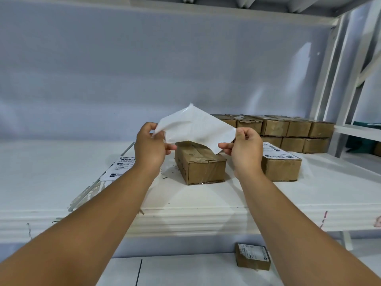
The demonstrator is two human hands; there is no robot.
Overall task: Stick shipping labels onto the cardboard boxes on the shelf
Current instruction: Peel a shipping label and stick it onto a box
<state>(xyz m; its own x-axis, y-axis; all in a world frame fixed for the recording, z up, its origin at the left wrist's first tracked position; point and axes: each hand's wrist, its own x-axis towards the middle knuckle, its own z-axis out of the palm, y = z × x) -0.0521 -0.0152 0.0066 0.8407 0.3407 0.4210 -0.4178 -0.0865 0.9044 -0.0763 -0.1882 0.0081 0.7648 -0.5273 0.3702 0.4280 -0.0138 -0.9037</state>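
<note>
Your left hand (151, 141) pinches the left edge of the shipping label (195, 126), with thumb and fingers curled narrow on it. That edge curls over right at your fingertips. Your right hand (245, 149) pinches the label's lower right corner, fingers curled in tight as well. The label hangs in the air between the two grips, its white side toward you and its top corner poking up above your left fingers.

The unlabelled cardboard box (200, 164) sits on the shelf (206, 195) directly under the label, between your hands and just below the fingertips. The label's low corner is near the box top; I can't tell if it touches.

A labelled box (281, 165) stands just right of your right hand, partly hidden behind it. A stack of plain boxes (288, 131) is farther back, to the right of your right fingers. Printed label sheets (121, 164) lie flat, left of your left wrist. A small labelled box (253, 255) sits on the lower surface, near your right forearm.
</note>
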